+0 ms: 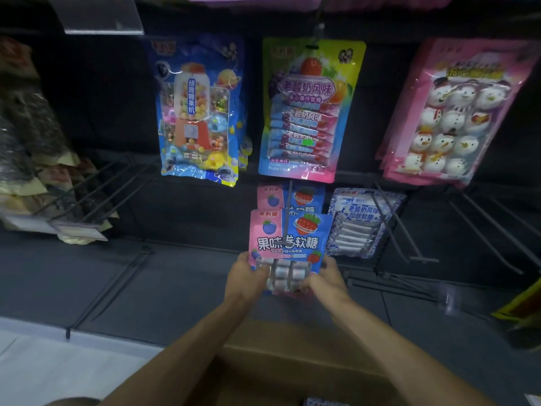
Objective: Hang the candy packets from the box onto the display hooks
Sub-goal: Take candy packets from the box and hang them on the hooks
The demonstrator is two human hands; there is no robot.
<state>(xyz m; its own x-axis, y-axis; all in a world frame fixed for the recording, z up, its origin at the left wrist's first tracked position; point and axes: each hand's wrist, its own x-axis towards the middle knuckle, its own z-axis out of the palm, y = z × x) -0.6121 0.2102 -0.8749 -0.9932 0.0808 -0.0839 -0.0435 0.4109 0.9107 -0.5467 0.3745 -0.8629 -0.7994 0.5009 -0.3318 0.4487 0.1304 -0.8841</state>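
Cardboard box (292, 361), hands (248, 276) (328, 279) gripping 果味卷软糖 packet (289, 238)

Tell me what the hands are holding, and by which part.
Both hold one pink-and-blue candy packet by its bottom end: the left hand grips the lower left corner, the right hand the lower right corner.

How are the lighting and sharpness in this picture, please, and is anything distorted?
Head view: dim overall; glare streaks the gumball packet; wide-angle distortion apparently leans the snowman packet outward; bags at the left edge are blurred; the fruit candy packet gripped by the left hand and right hand reads sharply.
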